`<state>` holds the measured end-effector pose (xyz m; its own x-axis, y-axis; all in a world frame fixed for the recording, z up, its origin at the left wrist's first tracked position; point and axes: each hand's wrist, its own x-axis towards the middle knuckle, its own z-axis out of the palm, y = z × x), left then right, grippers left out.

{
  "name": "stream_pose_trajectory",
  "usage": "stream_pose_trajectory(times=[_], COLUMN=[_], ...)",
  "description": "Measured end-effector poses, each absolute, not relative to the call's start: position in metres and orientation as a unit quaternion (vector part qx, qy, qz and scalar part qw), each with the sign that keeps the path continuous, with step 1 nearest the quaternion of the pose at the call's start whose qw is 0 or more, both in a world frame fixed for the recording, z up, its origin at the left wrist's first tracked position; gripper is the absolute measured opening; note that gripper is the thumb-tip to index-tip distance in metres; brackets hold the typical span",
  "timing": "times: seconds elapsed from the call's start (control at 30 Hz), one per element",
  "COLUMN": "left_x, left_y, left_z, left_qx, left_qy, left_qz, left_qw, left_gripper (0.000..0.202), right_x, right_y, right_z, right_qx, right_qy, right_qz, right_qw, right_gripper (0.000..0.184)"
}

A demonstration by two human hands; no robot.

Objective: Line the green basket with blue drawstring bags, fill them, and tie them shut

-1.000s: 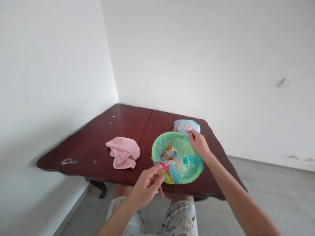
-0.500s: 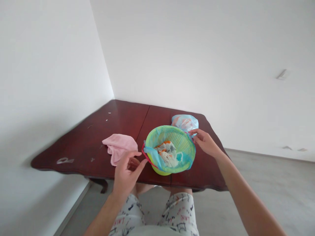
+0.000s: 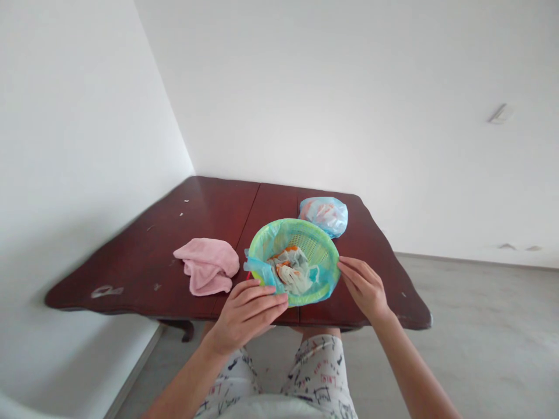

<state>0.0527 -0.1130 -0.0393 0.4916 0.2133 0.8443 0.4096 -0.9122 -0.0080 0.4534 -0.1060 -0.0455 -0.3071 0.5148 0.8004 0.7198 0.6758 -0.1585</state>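
A round green plastic basket [image 3: 311,241] lined with a thin blue bag stands near the front edge of a dark red wooden table [image 3: 209,209]. Crumpled white and orange scraps lie inside it. My left hand [image 3: 247,312] lies against the basket's near left rim, fingers stretched out and close together over the blue bag's edge. My right hand [image 3: 365,287] touches the basket's right rim with fingers extended and together. Whether either hand pinches the bag is hidden.
A crumpled pink cloth [image 3: 206,265] lies on the table left of the basket. A tied blue bag [image 3: 324,214] with something pale inside sits behind the basket. White walls meet at the table's far corner. My patterned trousers [image 3: 305,372] show below the table's edge.
Both hands came down to the basket's near side: the right hand slid from the far right rim to the near right, the left moved in from the left onto the rim. The camera shifted.
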Motion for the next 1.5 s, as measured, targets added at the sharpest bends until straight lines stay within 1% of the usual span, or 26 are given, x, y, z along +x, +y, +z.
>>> stream_pose_trajectory(times=[0.07,0.2,0.3,0.37,0.43,0.6,0.7,0.8,0.87,0.97,1.17,1.27,1.37,1.5], left_x=[0.053,0.058,0.067,0.071,0.072,0.073,0.078,0.086,0.091,0.096,0.094,0.091,0.088,0.087], left_y=[-0.11,-0.11,-0.113,-0.115,-0.116,-0.117,-0.12,-0.125,-0.126,-0.127,-0.123,-0.122,-0.123,-0.125], left_z=[-0.039,-0.04,-0.041,-0.041,-0.041,-0.035,-0.028,-0.022,-0.02,-0.02,-0.022,-0.024,-0.023,-0.019], left_qx=[-0.861,-0.852,-0.811,-0.786,-0.772,-0.767,-0.795,-0.839,-0.853,-0.852,-0.822,-0.814,-0.813,-0.827], left_qy=[-0.171,-0.177,-0.192,-0.221,-0.254,-0.297,-0.287,-0.256,-0.231,-0.212,-0.22,-0.208,-0.192,-0.191], left_qz=[-0.471,-0.493,-0.546,-0.569,-0.574,-0.559,-0.528,-0.478,-0.466,-0.476,-0.52,-0.537,-0.542,-0.516], left_qw=[0.086,-0.021,-0.082,-0.098,-0.097,-0.103,-0.084,-0.052,-0.039,-0.048,-0.068,-0.071,-0.093,-0.112], left_gripper=[0.025,0.017,0.02,0.022,0.022,0.022,0.021,0.021,0.02,0.019,0.021,0.019,0.017,0.015], right_x=[0.449,0.434,0.418,0.408,0.4,0.385,0.37,0.348,0.333,0.315,0.317,0.336,0.355,0.373], right_y=[-0.109,-0.116,-0.121,-0.123,-0.124,-0.126,-0.135,-0.149,-0.159,-0.172,-0.176,-0.168,-0.155,-0.137], right_z=[-0.052,-0.076,-0.098,-0.108,-0.111,-0.101,-0.095,-0.096,-0.098,-0.102,-0.106,-0.104,-0.099,-0.09], right_qx=[-0.385,-0.393,-0.407,-0.412,-0.413,-0.394,-0.379,-0.382,-0.393,-0.418,-0.483,-0.5,-0.521,-0.518], right_qy=[-0.787,-0.751,-0.721,-0.707,-0.698,-0.691,-0.703,-0.699,-0.691,-0.685,-0.651,-0.63,-0.611,-0.61], right_qz=[-0.126,-0.139,-0.171,-0.186,-0.192,-0.2,-0.18,-0.165,-0.152,-0.139,-0.181,-0.2,-0.22,-0.21], right_qw=[0.465,0.512,0.534,0.544,0.553,0.572,0.575,0.582,0.587,0.581,0.558,0.559,0.553,0.562], right_gripper=[0.059,0.052,0.059,0.064,0.064,0.054,0.049,0.039,0.034,0.031,0.018,0.017,0.022,0.028])
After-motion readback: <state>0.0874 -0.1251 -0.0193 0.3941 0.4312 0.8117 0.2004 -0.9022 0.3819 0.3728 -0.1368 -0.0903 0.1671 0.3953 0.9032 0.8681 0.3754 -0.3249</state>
